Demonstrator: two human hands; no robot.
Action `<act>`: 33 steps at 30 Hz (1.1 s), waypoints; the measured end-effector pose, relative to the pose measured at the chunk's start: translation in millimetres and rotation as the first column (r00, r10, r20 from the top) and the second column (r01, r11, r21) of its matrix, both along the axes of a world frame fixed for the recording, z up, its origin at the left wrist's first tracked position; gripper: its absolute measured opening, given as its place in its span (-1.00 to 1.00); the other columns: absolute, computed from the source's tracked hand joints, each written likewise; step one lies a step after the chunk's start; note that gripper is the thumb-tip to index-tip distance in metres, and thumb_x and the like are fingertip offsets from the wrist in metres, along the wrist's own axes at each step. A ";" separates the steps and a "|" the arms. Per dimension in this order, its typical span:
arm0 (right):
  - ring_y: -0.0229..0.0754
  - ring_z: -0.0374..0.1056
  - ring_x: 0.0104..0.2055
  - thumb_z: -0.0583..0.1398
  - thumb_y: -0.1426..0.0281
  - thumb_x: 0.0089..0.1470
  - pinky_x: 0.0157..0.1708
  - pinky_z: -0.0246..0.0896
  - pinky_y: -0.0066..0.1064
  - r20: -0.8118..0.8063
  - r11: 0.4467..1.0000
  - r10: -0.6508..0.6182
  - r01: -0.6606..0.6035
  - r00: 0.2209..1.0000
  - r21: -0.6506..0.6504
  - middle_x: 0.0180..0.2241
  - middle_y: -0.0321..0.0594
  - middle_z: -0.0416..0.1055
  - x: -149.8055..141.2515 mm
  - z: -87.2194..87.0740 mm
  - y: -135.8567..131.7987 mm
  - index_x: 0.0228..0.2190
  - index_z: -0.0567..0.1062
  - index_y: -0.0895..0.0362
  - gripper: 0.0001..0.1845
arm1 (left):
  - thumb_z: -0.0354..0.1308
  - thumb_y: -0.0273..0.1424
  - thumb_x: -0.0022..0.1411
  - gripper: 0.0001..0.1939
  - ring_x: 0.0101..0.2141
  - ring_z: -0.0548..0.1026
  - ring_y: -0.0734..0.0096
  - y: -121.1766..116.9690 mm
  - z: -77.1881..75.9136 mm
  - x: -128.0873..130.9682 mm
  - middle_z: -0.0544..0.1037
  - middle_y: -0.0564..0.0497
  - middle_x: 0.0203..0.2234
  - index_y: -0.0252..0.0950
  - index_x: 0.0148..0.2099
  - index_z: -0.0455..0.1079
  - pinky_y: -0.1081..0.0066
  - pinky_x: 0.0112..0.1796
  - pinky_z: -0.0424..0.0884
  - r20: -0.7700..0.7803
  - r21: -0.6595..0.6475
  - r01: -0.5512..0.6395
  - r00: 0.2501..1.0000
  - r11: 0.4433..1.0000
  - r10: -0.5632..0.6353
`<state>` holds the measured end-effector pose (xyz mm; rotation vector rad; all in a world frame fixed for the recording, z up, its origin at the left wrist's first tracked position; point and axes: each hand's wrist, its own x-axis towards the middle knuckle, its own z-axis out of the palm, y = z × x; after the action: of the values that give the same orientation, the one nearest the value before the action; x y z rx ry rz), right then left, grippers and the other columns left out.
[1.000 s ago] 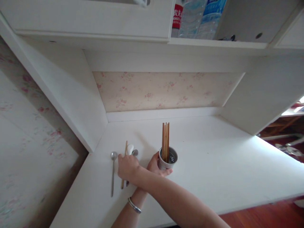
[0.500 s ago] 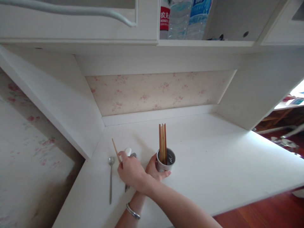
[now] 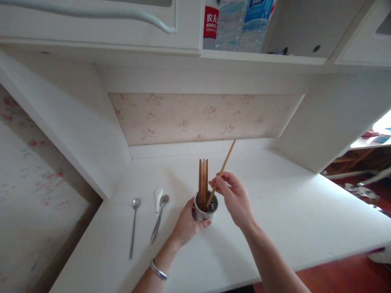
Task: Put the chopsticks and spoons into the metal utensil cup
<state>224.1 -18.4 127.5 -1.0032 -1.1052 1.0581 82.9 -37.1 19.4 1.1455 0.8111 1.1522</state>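
Note:
My left hand (image 3: pixel 187 226) wraps round a metal utensil holder (image 3: pixel 199 214) on the white desk. Several wooden chopsticks (image 3: pixel 203 179) stand upright in the holder, bunched toward its left side. Between thumb and fingers, my right hand (image 3: pixel 233 195) pinches one lighter chopstick (image 3: pixel 226 159). That chopstick slants up to the right, its lower end inside the holder's mouth. Left of my left hand lie a metal spoon (image 3: pixel 164 200), a white soup spoon (image 3: pixel 158 195) and a long-handled metal spoon (image 3: pixel 135 205).
The white desk (image 3: pixel 275 195) reaches to the right, with a side panel (image 3: pixel 330 118) at its far end. Overhead, a cabinet shelf (image 3: pixel 262 58) holds water bottles (image 3: pixel 232 24). Another panel (image 3: pixel 76 122) bounds the left.
My right hand has moved from the spoons on the left, across to the right of the holder, bringing the chopstick's end into it. My left hand keeps its grip on the holder.

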 end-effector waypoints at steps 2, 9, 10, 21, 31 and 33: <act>-0.12 0.47 -0.23 0.22 0.13 0.08 -0.14 0.37 -0.23 0.087 0.999 -0.050 0.049 0.995 0.015 -0.37 -0.20 0.50 10.8 -10.5 11.4 -0.28 0.46 0.16 -0.66 | 0.43 -0.49 -0.12 -0.30 -0.01 0.45 0.08 -0.9 1.2 -0.2 0.51 -0.15 -0.01 -0.25 0.11 0.32 0.10 0.08 0.25 -0.014 0.019 -0.005 1.000 1.000 0.005; -0.15 0.44 -0.34 0.16 0.10 0.11 -0.27 0.34 -0.33 0.384 1.000 -0.016 0.015 0.923 0.004 -0.42 -0.19 0.54 15.6 -44.7 24.3 -0.35 0.56 0.17 -0.61 | 0.44 -0.50 -0.13 -0.28 0.01 0.44 0.09 1.3 -6.5 0.1 0.49 -0.17 0.01 -0.27 0.11 0.31 0.11 0.08 0.25 0.016 0.027 -0.018 1.000 0.999 0.017; -0.15 0.44 -0.36 0.15 0.10 0.11 -0.30 0.34 -0.34 0.404 1.000 -0.011 0.014 0.915 -0.003 -0.43 -0.19 0.54 14.9 -48.3 24.1 -0.36 0.57 0.17 -0.61 | 0.45 -0.50 -0.13 -0.27 0.02 0.43 0.08 2.0 -7.8 0.4 0.49 -0.17 0.02 -0.27 0.11 0.31 0.11 0.09 0.25 0.023 0.024 -0.017 1.000 1.000 0.016; -0.15 0.45 -0.29 0.14 0.20 0.13 -0.26 0.33 -0.34 0.566 0.997 0.003 -0.043 0.824 0.057 -0.33 -0.18 0.55 15.8 -47.1 24.4 -0.38 0.63 0.08 -0.69 | 0.42 -0.55 -0.11 -0.29 0.04 0.42 0.08 3.0 -2.7 -0.1 0.48 -0.18 0.03 -0.28 0.12 0.30 0.12 0.10 0.24 0.044 0.015 0.015 0.999 1.000 -0.016; -0.14 0.43 -0.33 0.14 0.20 0.12 -0.28 0.29 -0.33 0.628 0.994 0.033 -0.089 0.777 0.058 -0.38 -0.20 0.55 17.6 -53.3 24.5 -0.40 0.64 0.05 -0.69 | 0.45 -0.51 -0.14 -0.26 0.06 0.41 0.05 3.6 -4.1 0.5 0.48 -0.18 0.04 -0.27 0.12 0.31 0.08 0.12 0.23 0.049 0.007 0.001 0.999 1.000 -0.002; -0.14 0.44 -0.33 0.15 0.18 0.12 -0.28 0.30 -0.32 0.610 0.993 0.048 -0.102 0.791 0.054 -0.38 -0.21 0.55 18.8 -53.5 24.3 -0.39 0.64 0.05 -0.69 | 0.45 -0.51 -0.14 -0.26 0.05 0.41 0.05 3.8 -5.7 0.3 0.47 -0.18 0.05 -0.26 0.12 0.31 0.07 0.11 0.23 0.023 0.014 -0.019 1.000 1.000 0.018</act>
<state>242.9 5.9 74.0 -1.2844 -1.7141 0.7454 83.2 -33.3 13.7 1.1371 0.7986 1.1861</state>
